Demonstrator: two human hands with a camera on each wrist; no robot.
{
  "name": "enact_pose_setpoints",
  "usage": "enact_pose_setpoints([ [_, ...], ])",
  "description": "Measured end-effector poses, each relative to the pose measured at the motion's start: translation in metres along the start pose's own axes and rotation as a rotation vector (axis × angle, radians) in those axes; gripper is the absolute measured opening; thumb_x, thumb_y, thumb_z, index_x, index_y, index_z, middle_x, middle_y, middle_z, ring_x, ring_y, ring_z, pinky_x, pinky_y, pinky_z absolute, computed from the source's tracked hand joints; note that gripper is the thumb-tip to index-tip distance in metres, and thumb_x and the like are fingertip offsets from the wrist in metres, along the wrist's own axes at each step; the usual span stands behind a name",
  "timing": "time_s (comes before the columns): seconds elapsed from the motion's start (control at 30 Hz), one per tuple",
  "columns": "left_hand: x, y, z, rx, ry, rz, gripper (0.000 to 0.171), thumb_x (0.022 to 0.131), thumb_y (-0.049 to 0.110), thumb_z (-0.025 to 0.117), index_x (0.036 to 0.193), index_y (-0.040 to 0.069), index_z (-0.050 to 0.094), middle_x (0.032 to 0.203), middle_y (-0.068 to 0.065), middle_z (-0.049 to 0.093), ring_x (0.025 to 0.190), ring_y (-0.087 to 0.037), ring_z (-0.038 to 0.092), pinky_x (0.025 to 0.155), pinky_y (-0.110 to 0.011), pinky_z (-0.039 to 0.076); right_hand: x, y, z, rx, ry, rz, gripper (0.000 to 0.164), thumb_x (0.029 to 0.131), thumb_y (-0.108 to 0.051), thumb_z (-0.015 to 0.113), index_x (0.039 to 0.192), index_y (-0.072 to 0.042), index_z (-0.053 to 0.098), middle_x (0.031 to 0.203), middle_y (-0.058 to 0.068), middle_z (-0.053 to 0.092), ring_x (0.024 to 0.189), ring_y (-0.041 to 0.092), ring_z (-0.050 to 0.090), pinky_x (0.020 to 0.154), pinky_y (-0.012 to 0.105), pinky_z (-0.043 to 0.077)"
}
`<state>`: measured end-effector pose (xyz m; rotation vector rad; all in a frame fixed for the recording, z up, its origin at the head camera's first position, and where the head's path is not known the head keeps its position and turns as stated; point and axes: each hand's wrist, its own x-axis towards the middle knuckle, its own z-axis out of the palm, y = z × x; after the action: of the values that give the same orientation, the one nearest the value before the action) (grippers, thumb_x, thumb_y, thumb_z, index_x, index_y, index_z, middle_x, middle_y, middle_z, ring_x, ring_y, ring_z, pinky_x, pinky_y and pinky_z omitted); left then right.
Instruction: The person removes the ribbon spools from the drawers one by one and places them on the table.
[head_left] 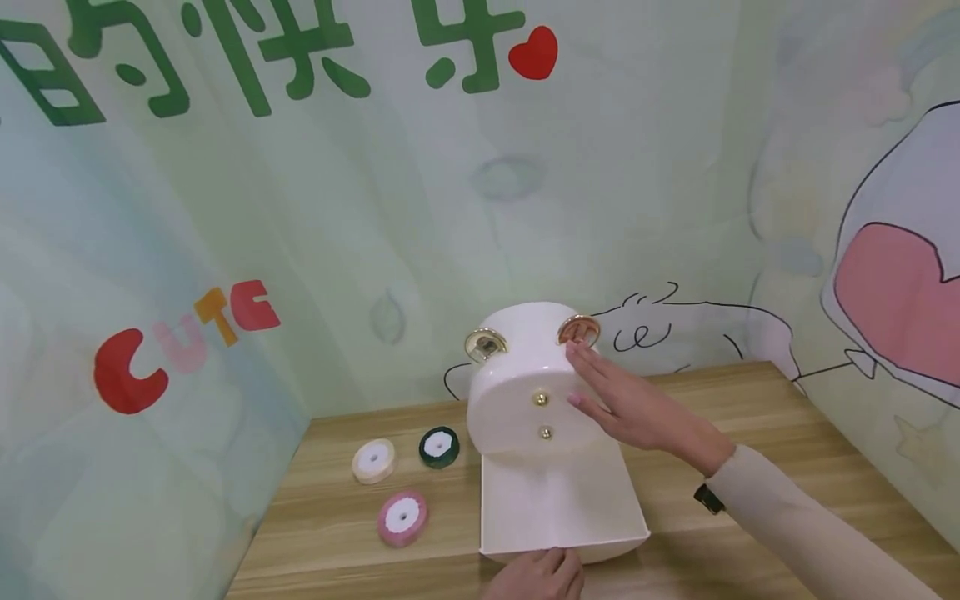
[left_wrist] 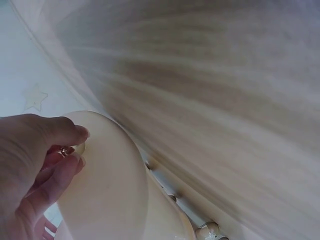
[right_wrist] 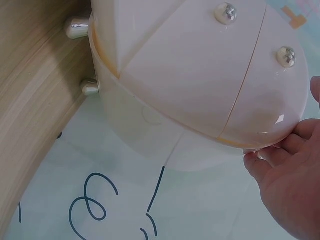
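Note:
A glossy white rounded storage box (head_left: 517, 421) with two gold ear-like rings (head_left: 486, 343) on top stands upright on the table. Its bottom drawer (head_left: 558, 500) is pulled out toward the person, and I see no contents in it. My left hand (head_left: 536, 575) is at the drawer's front; the left wrist view shows its thumb and finger pinching a small knob (left_wrist: 80, 148) there. My right hand (head_left: 637, 404), fingers extended, touches the box's upper right side beside the right ring. Two gold knobs (head_left: 541, 399) mark the box's upper front.
Left of the box lie three ribbon spools: cream (head_left: 373, 461), dark green (head_left: 439, 447) and pink (head_left: 402, 517). A printed fabric backdrop (head_left: 420, 217) rises behind the wooden table (head_left: 322, 500) and along both sides.

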<state>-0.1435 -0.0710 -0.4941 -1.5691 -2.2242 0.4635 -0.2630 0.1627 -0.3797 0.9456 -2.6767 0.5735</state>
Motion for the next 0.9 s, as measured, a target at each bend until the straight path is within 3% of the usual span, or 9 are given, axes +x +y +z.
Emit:
enact_pose_setpoints([
  [0.2, 0.000, -0.002, -0.001, 0.104, 0.072, -0.020, 0.034, 0.103, 0.038, 0.041, 0.099, 0.019, 0.068, 0.094, 0.006, 0.060, 0.078, -0.002, 0.053, 0.071, -0.012, 0.048, -0.001, 0.000, 0.001, -0.003, 0.018, 0.004, 0.070, 0.102, -0.048, 0.041, 0.158, -0.015, 0.014, 0.166, 0.007, 0.014, 0.153, 0.027, 0.019, 0.120, 0.048, 0.029],
  [0.43, 0.001, -0.005, 0.000, 0.141, 0.162, -0.103, 0.032, 0.099, 0.028, 0.044, 0.097, 0.012, 0.071, 0.089, 0.002, 0.061, 0.080, -0.006, 0.056, 0.070, -0.015, 0.052, -0.002, -0.001, 0.001, -0.012, 0.008, 0.014, 0.071, 0.102, -0.050, 0.040, 0.158, -0.016, 0.014, 0.166, 0.007, 0.014, 0.153, 0.027, 0.021, 0.118, 0.048, 0.032],
  [0.6, 0.005, -0.008, 0.006, 0.220, 0.239, -0.177, 0.047, 0.098, 0.005, 0.025, 0.093, 0.008, 0.072, 0.085, -0.001, 0.062, 0.076, -0.009, 0.058, 0.065, -0.017, 0.052, -0.002, 0.000, 0.002, -0.012, 0.020, 0.010, 0.070, 0.102, -0.049, 0.040, 0.158, -0.016, 0.015, 0.166, 0.006, 0.014, 0.153, 0.026, 0.021, 0.119, 0.048, 0.031],
  [0.73, 0.007, -0.013, 0.013, 0.269, 0.322, -0.239, 0.057, 0.098, -0.002, 0.016, 0.089, 0.008, 0.072, 0.083, -0.001, 0.062, 0.073, -0.010, 0.059, 0.061, -0.019, 0.053, -0.001, 0.001, 0.003, -0.009, 0.032, 0.002, 0.070, 0.102, -0.048, 0.041, 0.158, -0.016, 0.014, 0.166, 0.007, 0.014, 0.153, 0.027, 0.021, 0.119, 0.049, 0.031],
  [0.9, 0.008, -0.018, 0.019, 0.255, 0.288, -0.272, 0.061, 0.099, -0.004, 0.013, 0.091, 0.009, 0.072, 0.084, -0.001, 0.063, 0.075, -0.010, 0.059, 0.061, -0.019, 0.052, -0.001, 0.001, 0.005, -0.007, 0.032, 0.000, 0.070, 0.102, -0.050, 0.039, 0.159, -0.017, 0.012, 0.166, 0.006, 0.014, 0.153, 0.027, 0.021, 0.118, 0.049, 0.032],
])
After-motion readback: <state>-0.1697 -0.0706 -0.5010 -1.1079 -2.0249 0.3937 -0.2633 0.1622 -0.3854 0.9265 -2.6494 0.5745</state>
